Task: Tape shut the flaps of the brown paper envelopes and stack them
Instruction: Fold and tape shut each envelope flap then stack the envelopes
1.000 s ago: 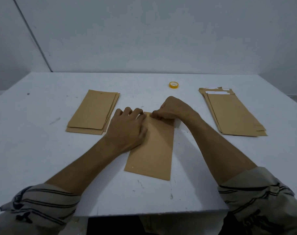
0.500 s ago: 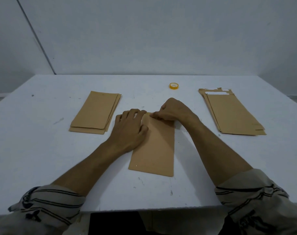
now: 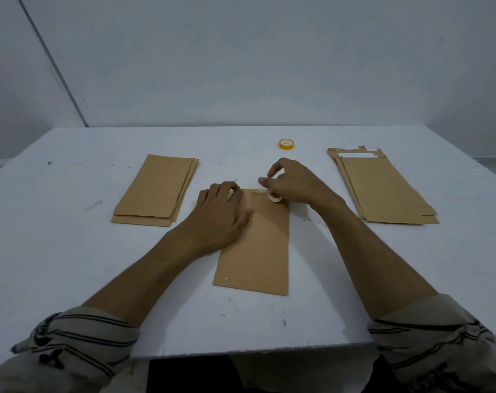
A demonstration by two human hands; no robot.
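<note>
Head cam from my end: right hand (image 3: 295, 182) pinches a small tape roll (image 3: 273, 197) at the top right edge of the middle envelope (image 3: 258, 251). Left hand (image 3: 221, 214) lies spread flat on its top left corner. I see a left stack (image 3: 156, 191) and right stack (image 3: 383, 191) either side, and a yellow tape roll (image 3: 286, 144) further back on the tabletop (image 3: 71, 251).

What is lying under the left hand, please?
The left hand lies on the middle envelope, covering its far left corner. Whether tape lies beneath is hidden. The right hand holds a pale tape roll beside it.
</note>
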